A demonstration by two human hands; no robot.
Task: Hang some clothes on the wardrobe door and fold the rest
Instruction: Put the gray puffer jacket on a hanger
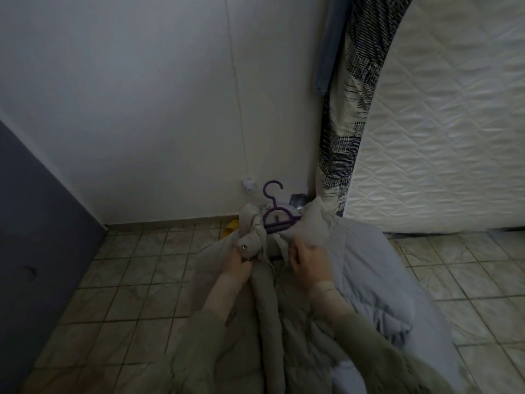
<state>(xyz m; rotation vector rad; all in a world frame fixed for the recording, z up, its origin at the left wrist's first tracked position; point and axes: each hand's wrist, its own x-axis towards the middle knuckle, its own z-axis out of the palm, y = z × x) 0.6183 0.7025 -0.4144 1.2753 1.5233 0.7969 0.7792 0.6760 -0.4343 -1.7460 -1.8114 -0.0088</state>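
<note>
Both hands work at the collar of a padded beige jacket (284, 294) held up in front of the person. The left hand (237, 264) has its fingers curled around the bunched left front edge, just below a metal snap button (243, 247). The right hand (308, 261) pinches the opposite front edge of the jacket, fingers bent into the fabric, near a second snap (278, 236). Olive-green sleeves (366, 336) cover both forearms.

A purple plastic hanger (277, 213) sits inside the jacket's neck opening, its hook rising above the collar between the two raised shoulders. The body of the jacket hangs down between the arms toward the bottom of the frame, with a paler grey-blue lining or layer (366, 265) spread to the right.

Behind lies a tiled floor (136, 268) and a white wall (142, 95). A quilted white mattress (440, 137) stands upright at right, a black-and-white patterned cloth (345, 132) wedged beside it. A small yellow object (231, 226) rests on the floor by the wall, and a dark panel (37, 223) fills the left edge.
</note>
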